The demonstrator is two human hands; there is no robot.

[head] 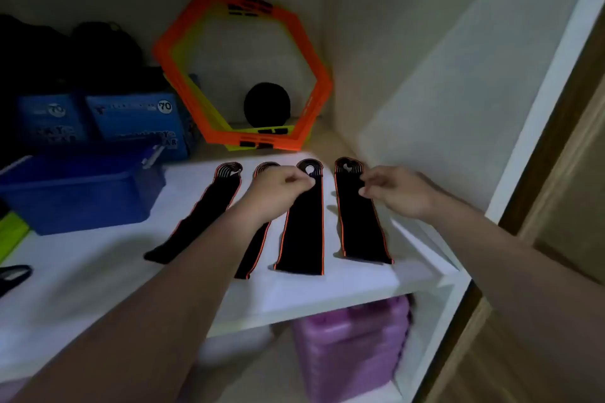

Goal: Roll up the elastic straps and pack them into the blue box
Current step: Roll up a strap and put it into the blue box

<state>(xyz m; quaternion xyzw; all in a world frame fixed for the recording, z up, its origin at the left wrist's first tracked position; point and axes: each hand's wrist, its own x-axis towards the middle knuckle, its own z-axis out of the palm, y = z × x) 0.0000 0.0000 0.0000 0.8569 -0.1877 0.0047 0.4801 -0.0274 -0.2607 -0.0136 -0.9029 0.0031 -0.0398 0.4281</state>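
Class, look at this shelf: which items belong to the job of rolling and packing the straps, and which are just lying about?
Belong to the job:
four black elastic straps
blue box
left hand
right hand

Just lying about:
orange hexagon frames
blue cartons
purple case
black round object

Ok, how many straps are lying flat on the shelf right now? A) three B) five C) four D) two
C: four black, orange-edged straps lie side by side, unrolled, on the white shelf, with the left hand pinching the top of the third from the left and the right hand at the fourth.
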